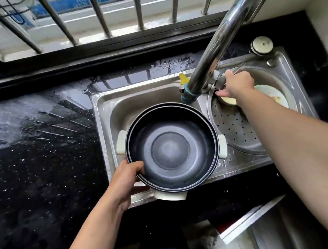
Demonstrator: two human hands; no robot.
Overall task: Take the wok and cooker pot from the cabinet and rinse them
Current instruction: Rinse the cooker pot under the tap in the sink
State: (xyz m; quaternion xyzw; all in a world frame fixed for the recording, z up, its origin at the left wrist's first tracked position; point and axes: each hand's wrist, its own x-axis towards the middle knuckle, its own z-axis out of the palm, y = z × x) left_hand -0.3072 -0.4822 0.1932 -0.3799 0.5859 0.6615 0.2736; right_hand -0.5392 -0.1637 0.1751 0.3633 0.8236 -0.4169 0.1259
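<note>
The cooker pot (172, 148), dark inside with cream handles, sits over the left basin of the steel sink (102, 103), its near edge overhanging the sink's front rim. The left hand (124, 179) has its grip pinching the pot's near-left rim, thumb inside the wall. The right hand (234, 84) reaches to the base of the faucet (221, 40), fingers closed around the fitting there. The right basin holds a perforated steel tray (231, 124) and a pale dish (273, 96), leaving little free room. The black speckled desk (39, 160) left of the sink is wet and open. A barred window (104, 13) runs behind.
</note>
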